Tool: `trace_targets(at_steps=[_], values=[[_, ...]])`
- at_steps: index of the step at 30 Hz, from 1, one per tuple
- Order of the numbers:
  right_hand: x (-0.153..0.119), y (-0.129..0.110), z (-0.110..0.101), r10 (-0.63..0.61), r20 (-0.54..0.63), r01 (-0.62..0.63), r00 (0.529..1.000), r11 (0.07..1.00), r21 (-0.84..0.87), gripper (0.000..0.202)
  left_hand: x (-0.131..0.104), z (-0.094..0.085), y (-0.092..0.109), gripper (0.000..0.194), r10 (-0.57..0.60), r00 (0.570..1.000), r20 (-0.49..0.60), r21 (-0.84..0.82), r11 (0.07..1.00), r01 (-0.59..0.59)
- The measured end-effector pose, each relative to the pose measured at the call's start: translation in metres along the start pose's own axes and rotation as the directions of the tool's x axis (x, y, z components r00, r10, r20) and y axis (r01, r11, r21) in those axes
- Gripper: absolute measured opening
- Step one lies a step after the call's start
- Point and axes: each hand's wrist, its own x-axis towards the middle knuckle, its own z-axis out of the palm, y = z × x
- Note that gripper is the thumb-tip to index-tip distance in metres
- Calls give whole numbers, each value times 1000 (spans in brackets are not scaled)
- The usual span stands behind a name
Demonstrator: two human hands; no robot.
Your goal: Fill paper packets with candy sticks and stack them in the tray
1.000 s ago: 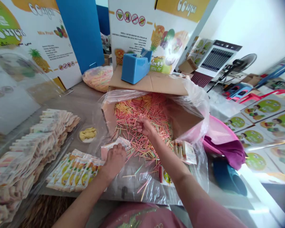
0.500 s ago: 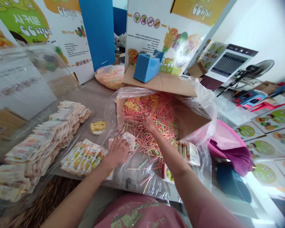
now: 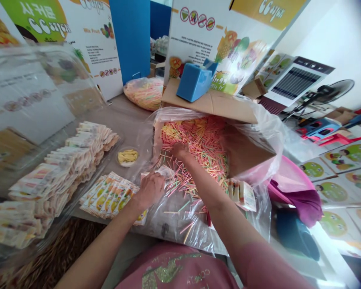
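My left hand [image 3: 153, 185] bends its fingers over a small paper packet [image 3: 166, 171], part of a few lying at the near left of the stick pile. Deeper in, my right hand [image 3: 179, 151] is closed with its fingertips down among thin candy sticks [image 3: 198, 136], pink, yellow and green. Its fingers hide how many sticks it has. These sticks spill out of a cardboard box [image 3: 243, 150] lying on its side, lined with clear plastic. Beside my left wrist, a fanned row of printed packets [image 3: 111, 194] lies on the table.
A long heap of packets [image 3: 63, 172] runs along the left. A small dish of yellow bands [image 3: 128, 156] sits between it and the box. On the box stands a blue tape dispenser [image 3: 195, 82]. A bag of sticks [image 3: 144, 92] lies behind; a pink basket [image 3: 289, 176] is at right.
My right hand has drawn slightly back toward me, its fingers more curled. My left hand's fingers have come closer together over the packet. The whole view has shifted a little.
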Motion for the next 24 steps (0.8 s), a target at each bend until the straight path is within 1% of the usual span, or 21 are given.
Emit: trace_targets(at_steps=[2, 4, 7, 8, 9, 10, 11, 12, 13, 14, 18, 20, 22, 24], values=[[-7, 7, -4, 30, -19, -28, 999, 996, 81, 11, 0, -1, -2, 27, 3, 999, -37, 10, 1000, -3], [-16, 17, -9, 44, -54, -33, 998, 982, 185, 14, -1, -2, -2, 26, 13, 999, -52, 62, 998, -9], [-31, 28, -14, 56, -106, -18, 993, 943, 333, 18, -2, -1, -2, 26, -10, 1000, 6, 114, 993, 9], [-35, 30, -14, 72, -101, -21, 992, 901, 434, 18, -2, 0, -2, 26, -22, 999, 28, 110, 994, 19], [-38, 31, -14, 89, -77, -28, 993, 814, 579, 16, -2, 1, -3, 26, -28, 999, 42, 96, 995, 24], [-41, 32, -13, 99, -41, -37, 994, 678, 734, 13, -2, 2, -3, 26, -29, 999, 45, 75, 997, 26], [-44, 32, -12, 97, 0, -49, 995, 508, 860, 9, -2, 2, -4, 26, -29, 999, 42, 53, 998, 27], [-46, 31, -10, 86, 35, -62, 996, 340, 938, 6, -2, 2, -6, 26, -29, 999, 37, 36, 999, 28], [-48, 30, -9, 74, 57, -72, 996, 219, 973, 7, -1, 2, -7, 26, -32, 999, 32, 26, 999, 31], [-49, 29, -7, 68, 67, -77, 995, 161, 984, 10, -1, 1, -8, 26, -36, 999, 29, 21, 999, 35], [-51, 20, -4, 69, 118, -121, 991, 45, 992, 33, 2, -5, -14, 28, -53, 999, 8, -28, 998, 53], [-51, 13, -3, 63, 113, -114, 992, 15, 993, 40, 4, -6, -19, 32, -55, 998, 17, -90, 994, 56], [-51, 6, -3, 71, 56, -59, 996, 36, 998, 36, 6, -5, -22, 35, -57, 998, 35, -146, 987, 62], [-51, -1, -1, 92, -25, 16, 995, 99, 995, 28, 6, -3, -24, 34, -76, 997, 31, -160, 984, 80]])
